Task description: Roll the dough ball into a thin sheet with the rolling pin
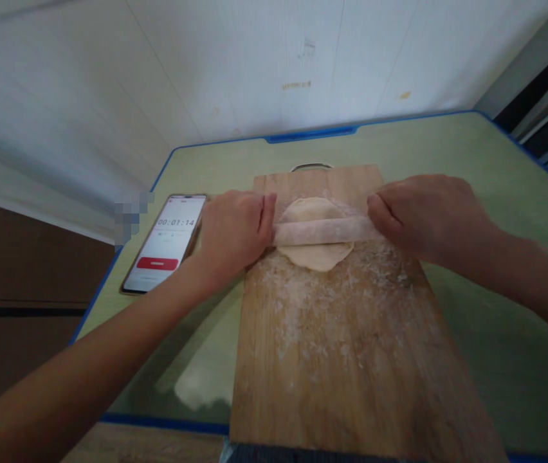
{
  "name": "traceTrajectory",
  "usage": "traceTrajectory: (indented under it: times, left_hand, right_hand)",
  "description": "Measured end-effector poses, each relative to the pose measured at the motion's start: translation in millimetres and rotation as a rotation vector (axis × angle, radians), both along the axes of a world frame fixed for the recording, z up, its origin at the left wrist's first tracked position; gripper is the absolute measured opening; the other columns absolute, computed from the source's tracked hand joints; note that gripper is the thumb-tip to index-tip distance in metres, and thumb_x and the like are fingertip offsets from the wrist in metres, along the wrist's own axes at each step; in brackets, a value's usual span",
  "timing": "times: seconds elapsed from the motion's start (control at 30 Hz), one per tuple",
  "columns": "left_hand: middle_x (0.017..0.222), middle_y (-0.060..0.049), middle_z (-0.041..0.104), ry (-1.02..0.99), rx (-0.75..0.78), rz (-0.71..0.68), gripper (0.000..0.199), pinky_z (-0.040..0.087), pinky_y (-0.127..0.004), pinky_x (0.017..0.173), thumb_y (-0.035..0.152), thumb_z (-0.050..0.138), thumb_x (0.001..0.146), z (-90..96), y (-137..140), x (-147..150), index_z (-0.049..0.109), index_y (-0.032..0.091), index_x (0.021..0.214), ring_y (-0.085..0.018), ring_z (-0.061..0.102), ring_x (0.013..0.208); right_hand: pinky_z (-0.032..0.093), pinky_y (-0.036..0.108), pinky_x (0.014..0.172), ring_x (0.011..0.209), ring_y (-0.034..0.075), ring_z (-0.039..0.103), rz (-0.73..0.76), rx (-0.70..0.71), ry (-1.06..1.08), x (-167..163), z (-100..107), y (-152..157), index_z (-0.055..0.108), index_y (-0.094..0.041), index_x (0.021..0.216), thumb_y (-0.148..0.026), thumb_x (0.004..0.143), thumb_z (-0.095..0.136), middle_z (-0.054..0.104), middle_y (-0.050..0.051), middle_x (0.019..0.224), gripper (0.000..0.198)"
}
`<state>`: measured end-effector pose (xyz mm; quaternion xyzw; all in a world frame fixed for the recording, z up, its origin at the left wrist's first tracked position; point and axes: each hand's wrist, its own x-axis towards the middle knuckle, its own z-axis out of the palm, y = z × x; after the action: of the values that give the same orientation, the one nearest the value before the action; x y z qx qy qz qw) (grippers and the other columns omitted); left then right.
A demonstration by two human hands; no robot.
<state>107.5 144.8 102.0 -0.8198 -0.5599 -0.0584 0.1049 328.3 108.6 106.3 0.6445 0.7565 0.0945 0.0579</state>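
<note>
Rolling pin (322,231) — crosswise (atop dough (315,258)).

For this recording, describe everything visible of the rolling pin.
The rolling pin is a pale, whitish, straight cylinder; its material can't be told for certain. It lies crosswise over a flat, roundish piece of dough on the wooden board, its right part slightly higher in the picture. The left hand and right hand grip it, one toward each end, hiding both ends. Dough shows above and below it.
</note>
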Motion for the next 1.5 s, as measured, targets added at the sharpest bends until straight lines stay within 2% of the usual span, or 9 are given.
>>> traceTrajectory:
  times: [0.1, 0.27, 0.43, 0.57, 0.67, 0.87, 1.07, 1.3, 1.5]
  left_hand:
    - [0.058, -0.006, 0.056, -0.022, 0.028, -0.032, 0.054, 0.025, -0.034, 0.055, 0.034, 0.02, 0.095, -2.8, -3, -2, 0.064, 0.019, 0.068, -0.019, 0.049, 0.053]
    - [0.054, -0.006, 0.054, -0.023, -0.033, 0.03, 0.054, 0.024, -0.034, 0.053, 0.036, 0.022, 0.096, -2.4, -1, -1, 0.063, 0.02, 0.064, -0.019, 0.049, 0.051]
    - [0.064, -0.009, 0.062, -0.015, 0.041, -0.033, 0.049, 0.026, -0.034, 0.054, 0.033, 0.023, 0.095, -1.9, -15, -2, 0.066, 0.019, 0.076, -0.022, 0.056, 0.059]
    - [0.061, -0.01, 0.062, 0.01, -0.08, 0.023, 0.053, 0.026, -0.034, 0.053, 0.035, 0.024, 0.095, -0.3, 2, 0, 0.067, 0.018, 0.069, -0.021, 0.053, 0.056]
    - [0.056, -0.008, 0.059, 0.013, -0.133, 0.04, 0.051, 0.026, -0.033, 0.051, 0.034, 0.027, 0.094, 0.4, 10, 2, 0.065, 0.019, 0.064, -0.019, 0.05, 0.05]
    - [0.062, -0.009, 0.062, 0.0, 0.047, -0.021, 0.051, 0.027, -0.034, 0.053, 0.033, 0.022, 0.095, -2.1, -11, -1, 0.065, 0.02, 0.072, -0.021, 0.056, 0.057]
    - [0.051, -0.005, 0.053, -0.04, -0.181, 0.066, 0.048, 0.025, -0.033, 0.05, 0.032, 0.031, 0.093, 1.9, 12, 3, 0.056, 0.021, 0.054, -0.017, 0.047, 0.047]
    - [0.066, -0.011, 0.063, -0.012, -0.027, 0.009, 0.05, 0.023, -0.035, 0.053, 0.034, 0.023, 0.094, -0.1, -12, 0, 0.063, 0.019, 0.069, -0.023, 0.057, 0.061]
    - [0.056, -0.008, 0.06, -0.013, -0.178, 0.06, 0.047, 0.024, -0.033, 0.048, 0.032, 0.031, 0.092, 1.4, 13, 3, 0.061, 0.02, 0.057, -0.02, 0.053, 0.051]
  right_hand:
    - [0.021, 0.033, 0.05, 0.059, 0.026, 0.058, -0.028, 0.108, -0.028, -4, 3, -8, 0.068, -0.016, 0.073, -0.032, 0.09, 0.021, 0.066, 0.017, 0.068, 0.053]
    - [0.021, 0.034, 0.05, 0.059, 0.025, 0.057, -0.008, 0.027, -0.022, -2, -1, -5, 0.07, -0.016, 0.069, -0.03, 0.088, 0.025, 0.067, 0.017, 0.07, 0.051]
    - [0.026, 0.033, 0.053, 0.063, 0.022, 0.057, 0.076, 0.186, 0.016, -2, -3, -10, 0.068, -0.017, 0.074, -0.029, 0.092, 0.021, 0.067, 0.014, 0.071, 0.052]
    - [0.021, 0.032, 0.051, 0.059, 0.021, 0.055, 0.046, 0.018, -0.008, 1, -1, 2, 0.065, -0.017, 0.068, -0.027, 0.09, 0.027, 0.065, 0.012, 0.067, 0.044]
    - [0.022, 0.032, 0.05, 0.058, 0.02, 0.053, 0.115, -0.111, 0.002, 3, -1, 12, 0.063, -0.018, 0.066, -0.022, 0.087, 0.03, 0.065, 0.012, 0.068, 0.039]
    - [0.024, 0.033, 0.052, 0.058, 0.021, 0.054, 0.082, 0.223, 0.023, -1, -5, -9, 0.064, -0.018, 0.066, -0.03, 0.09, 0.023, 0.062, 0.012, 0.062, 0.049]
    - [0.021, 0.033, 0.049, 0.057, 0.021, 0.053, 0.077, -0.013, 0.041, 6, -7, 13, 0.063, -0.019, 0.063, -0.026, 0.086, 0.029, 0.064, 0.012, 0.064, 0.042]
    - [0.025, 0.034, 0.053, 0.064, 0.025, 0.059, 0.047, 0.161, 0.034, -3, -3, -6, 0.067, -0.016, 0.072, -0.03, 0.091, 0.021, 0.066, 0.015, 0.07, 0.051]
    - [0.022, 0.033, 0.05, 0.063, 0.024, 0.059, 0.001, -0.041, 0.063, 0, -4, 12, 0.066, -0.017, 0.067, -0.026, 0.087, 0.029, 0.068, 0.014, 0.072, 0.043]
